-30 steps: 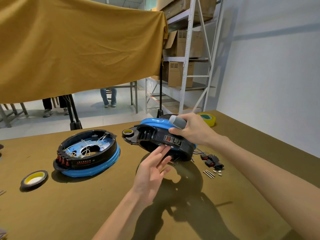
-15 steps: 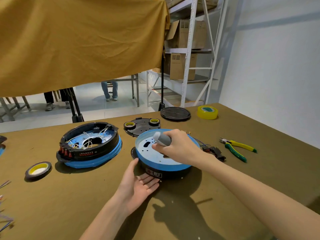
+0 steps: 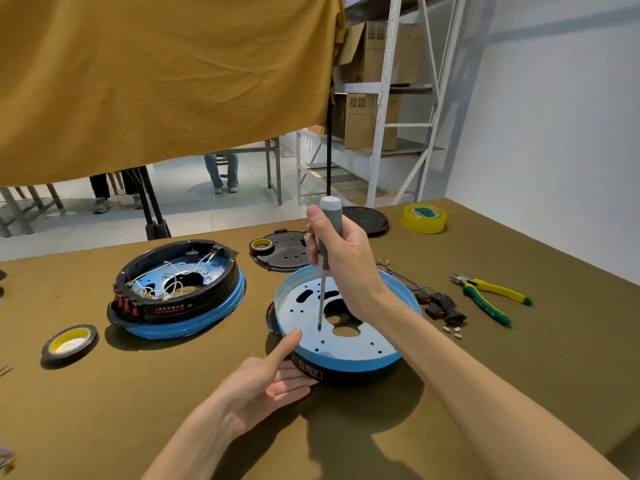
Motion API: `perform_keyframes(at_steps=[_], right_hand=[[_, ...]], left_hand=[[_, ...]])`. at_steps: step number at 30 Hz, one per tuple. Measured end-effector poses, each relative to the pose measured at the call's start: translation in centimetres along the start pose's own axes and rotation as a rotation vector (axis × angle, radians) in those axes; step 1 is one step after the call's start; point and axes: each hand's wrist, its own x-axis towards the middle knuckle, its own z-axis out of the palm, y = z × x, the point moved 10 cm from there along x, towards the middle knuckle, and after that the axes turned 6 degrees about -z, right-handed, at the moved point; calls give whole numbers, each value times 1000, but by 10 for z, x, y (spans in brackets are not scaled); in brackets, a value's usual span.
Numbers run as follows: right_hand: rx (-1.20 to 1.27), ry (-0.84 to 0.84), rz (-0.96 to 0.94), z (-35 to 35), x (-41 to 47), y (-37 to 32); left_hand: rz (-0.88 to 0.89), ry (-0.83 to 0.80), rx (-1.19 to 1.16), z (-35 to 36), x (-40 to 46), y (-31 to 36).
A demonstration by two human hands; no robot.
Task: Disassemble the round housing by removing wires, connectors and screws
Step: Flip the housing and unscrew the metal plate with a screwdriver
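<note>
On the far left of the table (image 3: 104,427) lies a dark tape roll (image 3: 69,344) with a yellow core. Beside it to the right sits a second round housing (image 3: 176,289), black wall on a blue rim, its white wires (image 3: 180,285) looped loosely inside and a row of red connectors at its near-left edge.

Further right, the left hand (image 3: 263,386) rests palm-up against the near wall of the round housing (image 3: 346,344), its fingers straight under the label, thumb lifted to the blue rim, holding nothing. This housing lies near the middle of the table, its pale blue plate facing up (holes and slots plainly showing).

Above it the right hand (image 3: 343,258) grips the grey handle of a screwdriver (image 3: 323,271), fingers curled round it, shaft upright, the tip down on the plate near the thumb.

Behind lie a black cover plate (image 3: 284,252) with a small tape roll on it and a black lid (image 3: 367,220). To the right are loose black connectors (image 3: 440,304) with thin wires, small white pieces (image 3: 452,330), yellow-green pliers (image 3: 488,296) and a yellow tape roll (image 3: 424,219).
</note>
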Motion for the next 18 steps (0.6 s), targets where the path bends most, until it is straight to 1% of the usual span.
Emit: perform_keyframes(at_steps=[3,6,18], right_hand=[[127,41,53,1,-2,15],[189,50,67,3,-4,24],[185,-8,62,15,-8,35]], left_hand=[[-21,-34,-1,-1,-1,-2],[-25,-42,-1,-3,1,-4],[-38,-50,-17,-2,3,-6]])
